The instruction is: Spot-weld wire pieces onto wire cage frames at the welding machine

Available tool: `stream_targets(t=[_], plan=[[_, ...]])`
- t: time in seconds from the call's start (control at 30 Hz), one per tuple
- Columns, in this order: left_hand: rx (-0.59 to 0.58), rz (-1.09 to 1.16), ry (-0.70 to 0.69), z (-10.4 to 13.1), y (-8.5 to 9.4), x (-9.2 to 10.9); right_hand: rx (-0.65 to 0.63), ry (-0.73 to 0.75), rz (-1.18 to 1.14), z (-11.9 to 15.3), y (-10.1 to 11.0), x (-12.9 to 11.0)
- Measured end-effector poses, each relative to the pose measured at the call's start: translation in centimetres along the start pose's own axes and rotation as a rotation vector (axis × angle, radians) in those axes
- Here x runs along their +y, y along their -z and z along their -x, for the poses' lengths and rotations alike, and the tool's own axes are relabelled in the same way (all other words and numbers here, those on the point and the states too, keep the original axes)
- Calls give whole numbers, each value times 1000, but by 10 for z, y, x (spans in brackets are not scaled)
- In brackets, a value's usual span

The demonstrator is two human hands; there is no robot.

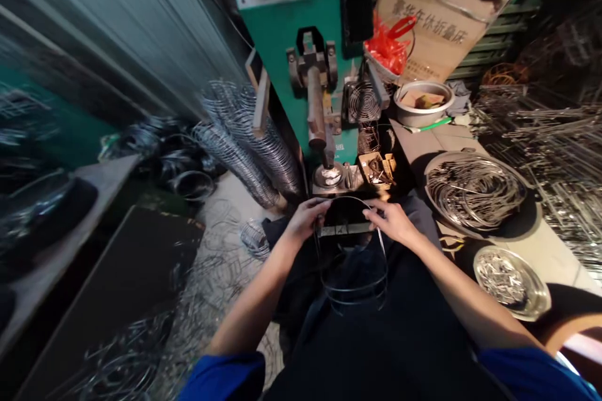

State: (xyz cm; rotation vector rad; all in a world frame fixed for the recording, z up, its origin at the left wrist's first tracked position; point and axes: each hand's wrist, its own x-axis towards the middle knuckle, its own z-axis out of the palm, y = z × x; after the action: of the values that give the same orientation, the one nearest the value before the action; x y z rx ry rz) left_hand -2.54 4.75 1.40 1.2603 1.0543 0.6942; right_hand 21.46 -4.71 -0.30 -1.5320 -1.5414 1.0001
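Between my two hands is a bent wire frame, with a curved wire at its top and thin hoops hanging lower, over my dark apron. My left hand pinches its left side near the top. Across from it, my right hand grips the right side with fingers and thumb. Just beyond the curved wire stands the lower round holder of a green machine. A thick metal arm of this machine points down toward that holder. Parts of the frame blur against the dark cloth.
Stacked wire rings stand left of the machine. On the right are a pan of bent wires, a bowl of small metal pieces and a metal basin. A cardboard box leans behind. Loose wire rings litter the floor.
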Motion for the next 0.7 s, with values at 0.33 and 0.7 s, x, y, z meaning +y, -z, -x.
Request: stream_targets(t=[0.33, 0.7], plan=[[230, -543, -227, 2, -3, -72, 61, 38, 356, -15, -22, 43], [244, -899, -284, -11, -5, -43, 66, 40, 239, -45, -14, 26]])
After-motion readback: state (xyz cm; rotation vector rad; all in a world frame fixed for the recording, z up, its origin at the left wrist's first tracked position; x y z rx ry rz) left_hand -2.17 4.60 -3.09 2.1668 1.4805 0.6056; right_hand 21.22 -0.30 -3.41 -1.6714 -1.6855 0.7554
